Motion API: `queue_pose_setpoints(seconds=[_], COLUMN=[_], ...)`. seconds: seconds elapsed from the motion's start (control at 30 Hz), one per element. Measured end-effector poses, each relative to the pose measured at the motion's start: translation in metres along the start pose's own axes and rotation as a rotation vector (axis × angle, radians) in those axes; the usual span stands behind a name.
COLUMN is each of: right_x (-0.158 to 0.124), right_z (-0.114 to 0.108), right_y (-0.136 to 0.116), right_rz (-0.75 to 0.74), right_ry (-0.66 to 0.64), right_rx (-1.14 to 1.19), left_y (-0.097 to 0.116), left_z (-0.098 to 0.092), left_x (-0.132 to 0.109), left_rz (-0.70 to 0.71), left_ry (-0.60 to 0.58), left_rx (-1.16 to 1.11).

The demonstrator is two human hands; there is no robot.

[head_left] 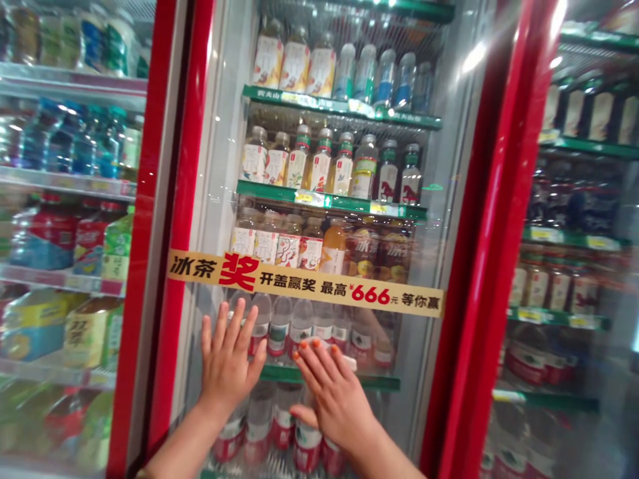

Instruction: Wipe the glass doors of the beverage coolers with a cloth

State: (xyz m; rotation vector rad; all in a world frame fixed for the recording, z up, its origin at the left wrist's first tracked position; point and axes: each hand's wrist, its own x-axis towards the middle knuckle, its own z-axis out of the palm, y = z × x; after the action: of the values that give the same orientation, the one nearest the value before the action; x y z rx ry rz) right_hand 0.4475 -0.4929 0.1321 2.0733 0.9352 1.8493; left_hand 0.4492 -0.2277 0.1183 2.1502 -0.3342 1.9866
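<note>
My left hand point(227, 362) lies against the glass door point(200, 346) of a drinks fridge, its fingers stretched and spread, with nothing seen in it. To its right, my right hand point(334, 396) presses a white cloth point(349, 363) flat to the same glass. Only the cloth's edges show past the fingers, so its exact kind is hard to make out. Just above both hands, a yellow banner point(304, 286) with black and red lettering runs across the door. Behind the glass, clear bottles with red labels point(307, 446) stand on the lower shelves.
Red door frames point(184, 166) border the glass on the left, and another red frame point(492, 233) stands on the right. Further drinks shelves point(64, 179) fill the fridge at the left. More bottles point(599, 113) are behind glass at the right.
</note>
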Motion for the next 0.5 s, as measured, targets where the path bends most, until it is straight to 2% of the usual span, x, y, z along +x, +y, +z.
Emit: queue_pose_setpoints(seconds=[0.03, 0.07, 0.17, 0.2, 0.23, 0.27, 0.33, 0.4, 0.47, 0.5], right_x=[-0.010, -0.017, -0.014, -0.007, 0.001, 0.007, 0.012, 0.004, -0.010, -0.016], right_z=[-0.002, -0.004, -0.006, -0.004, -0.002, 0.001, 0.006, 0.007, 0.003, 0.000], right_y=[0.011, 0.028, 0.083, 0.089, 0.085, 0.073, 0.034, 0.002, 0.001, 0.013], right_rz=[0.024, 0.120, 0.603, 0.720, 0.761, 0.721, 0.464, 0.225, 0.150, 0.191], right_ry=[0.009, 0.021, 0.028, 0.034, 0.038, 0.042, 0.031, 0.000, -0.010, 0.000], right_rx=[-0.018, -0.051, -0.139, -0.151, -0.151, -0.139, -0.095, -0.048, -0.034, -0.046], left_y=[0.000, 0.000, 0.000, 0.000, 0.001, 0.001, 0.001, 0.002, 0.002, 0.002], left_z=[0.000, 0.001, 0.002, 0.002, 0.002, 0.002, 0.002, 0.002, 0.001, 0.001], left_x=[0.000, 0.000, 0.000, 0.000, 0.000, 0.000, 0.000, 0.000, 0.001, 0.001], left_rz=[-0.001, 0.003, 0.013, 0.010, 0.004, -0.002, -0.008, 0.000, 0.010, 0.014], left_ry=[0.001, 0.003, 0.015, 0.017, 0.018, 0.017, 0.014, 0.013, 0.014, 0.014], left_rx=[0.001, 0.004, 0.009, 0.007, 0.002, -0.006, -0.021, -0.023, -0.010, -0.004])
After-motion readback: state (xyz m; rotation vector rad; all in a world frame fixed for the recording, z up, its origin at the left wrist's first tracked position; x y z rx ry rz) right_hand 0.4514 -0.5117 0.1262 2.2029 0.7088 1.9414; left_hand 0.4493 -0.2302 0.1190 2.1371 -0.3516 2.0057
